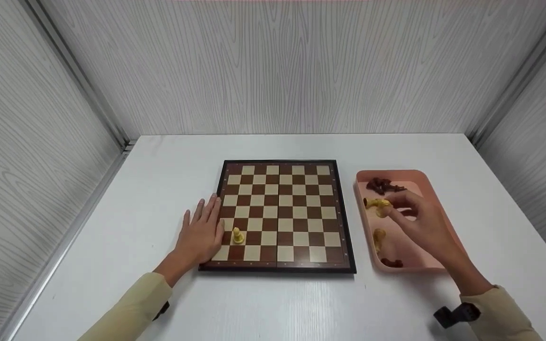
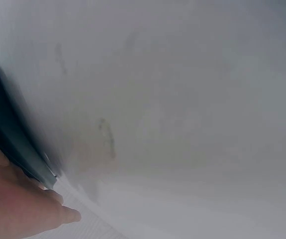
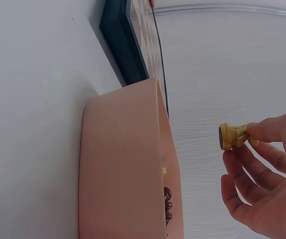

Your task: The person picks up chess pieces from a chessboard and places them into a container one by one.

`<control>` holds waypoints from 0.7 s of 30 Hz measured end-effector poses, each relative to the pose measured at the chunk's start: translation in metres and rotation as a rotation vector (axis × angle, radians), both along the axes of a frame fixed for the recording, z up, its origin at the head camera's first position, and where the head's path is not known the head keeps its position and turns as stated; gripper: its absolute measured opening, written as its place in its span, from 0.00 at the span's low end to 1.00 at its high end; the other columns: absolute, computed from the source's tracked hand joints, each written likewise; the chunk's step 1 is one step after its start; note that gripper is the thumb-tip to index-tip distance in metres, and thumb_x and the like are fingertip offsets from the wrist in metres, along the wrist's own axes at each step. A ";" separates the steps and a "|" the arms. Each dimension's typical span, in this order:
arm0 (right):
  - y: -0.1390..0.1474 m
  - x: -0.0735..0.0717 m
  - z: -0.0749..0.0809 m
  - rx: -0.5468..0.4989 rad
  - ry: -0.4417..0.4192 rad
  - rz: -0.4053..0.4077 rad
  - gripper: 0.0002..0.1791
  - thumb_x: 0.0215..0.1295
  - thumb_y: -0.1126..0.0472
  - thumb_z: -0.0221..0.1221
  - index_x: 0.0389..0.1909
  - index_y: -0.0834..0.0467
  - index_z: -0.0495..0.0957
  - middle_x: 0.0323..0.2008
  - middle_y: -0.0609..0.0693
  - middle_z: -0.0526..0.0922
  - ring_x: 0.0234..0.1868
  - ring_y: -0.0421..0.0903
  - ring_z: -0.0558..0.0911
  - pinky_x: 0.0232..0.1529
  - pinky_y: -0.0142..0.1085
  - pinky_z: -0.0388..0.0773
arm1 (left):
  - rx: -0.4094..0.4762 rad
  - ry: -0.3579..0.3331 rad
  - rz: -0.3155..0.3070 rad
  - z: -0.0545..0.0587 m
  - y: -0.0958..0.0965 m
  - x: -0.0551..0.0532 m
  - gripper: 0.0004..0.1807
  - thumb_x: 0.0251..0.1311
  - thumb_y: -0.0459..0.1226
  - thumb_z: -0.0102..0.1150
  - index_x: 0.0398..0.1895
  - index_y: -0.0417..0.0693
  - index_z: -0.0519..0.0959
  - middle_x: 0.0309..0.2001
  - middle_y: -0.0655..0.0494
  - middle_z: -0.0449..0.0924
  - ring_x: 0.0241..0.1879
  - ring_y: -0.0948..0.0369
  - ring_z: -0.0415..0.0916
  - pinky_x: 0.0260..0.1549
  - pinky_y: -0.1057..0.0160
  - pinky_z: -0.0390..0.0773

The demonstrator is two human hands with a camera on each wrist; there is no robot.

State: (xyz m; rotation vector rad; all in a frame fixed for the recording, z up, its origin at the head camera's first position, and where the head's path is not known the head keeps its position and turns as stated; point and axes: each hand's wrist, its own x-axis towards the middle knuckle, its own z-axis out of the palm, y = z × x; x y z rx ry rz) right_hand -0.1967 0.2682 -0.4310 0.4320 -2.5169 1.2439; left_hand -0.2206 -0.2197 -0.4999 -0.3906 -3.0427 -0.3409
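A yellow chess piece point(image 1: 372, 202) is pinched between the thumb and fingers of my right hand point(image 1: 422, 222) above the pink tray point(image 1: 436, 201). In the right wrist view this chess piece point(image 3: 228, 137) is tipped on its side, its dark base facing left; fingertips hide its top. My left hand point(image 1: 199, 239), fingers straight, rests along the left edge of the chessboard point(image 1: 277, 269). Beside its thumb, a pale yellow chess piece point(image 1: 238, 236) stands upright on a square near the board's front left.
Dark brown chess pieces point(image 1: 381, 185) lie heaped at the tray's far end. Nearer its front are a yellow piece point(image 1: 378, 239) and another dark piece point(image 1: 391, 263). The tray stands right of the board on a white table point(image 1: 173, 166), walled at the back and sides.
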 end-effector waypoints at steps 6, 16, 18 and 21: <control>0.015 0.000 -0.006 0.027 -0.012 -0.022 0.08 0.71 0.61 0.65 0.47 0.59 0.84 0.42 0.49 0.86 0.43 0.35 0.83 0.43 0.24 0.79 | 0.006 0.007 -0.001 0.000 0.000 0.000 0.34 0.82 0.46 0.31 0.83 0.39 0.46 0.83 0.45 0.41 0.80 0.42 0.40 0.73 0.32 0.43; 0.030 0.003 -0.014 0.022 0.005 -0.045 0.08 0.71 0.63 0.65 0.47 0.60 0.84 0.41 0.52 0.87 0.43 0.31 0.82 0.42 0.22 0.78 | 0.000 -0.002 0.003 -0.002 -0.001 0.000 0.34 0.82 0.47 0.30 0.83 0.40 0.45 0.83 0.46 0.40 0.80 0.42 0.40 0.73 0.33 0.43; 0.030 0.004 -0.014 0.014 0.009 -0.047 0.08 0.71 0.63 0.65 0.47 0.60 0.84 0.42 0.52 0.87 0.43 0.31 0.82 0.42 0.22 0.78 | 0.003 0.002 0.003 -0.002 -0.001 0.000 0.34 0.82 0.47 0.30 0.83 0.40 0.45 0.83 0.45 0.41 0.80 0.42 0.40 0.73 0.32 0.43; 0.031 0.005 -0.014 0.019 0.015 -0.057 0.09 0.71 0.63 0.65 0.48 0.61 0.83 0.42 0.52 0.87 0.43 0.31 0.82 0.42 0.21 0.77 | 0.014 0.007 -0.001 -0.002 -0.001 0.000 0.34 0.82 0.47 0.30 0.83 0.40 0.45 0.83 0.45 0.42 0.80 0.41 0.40 0.72 0.32 0.43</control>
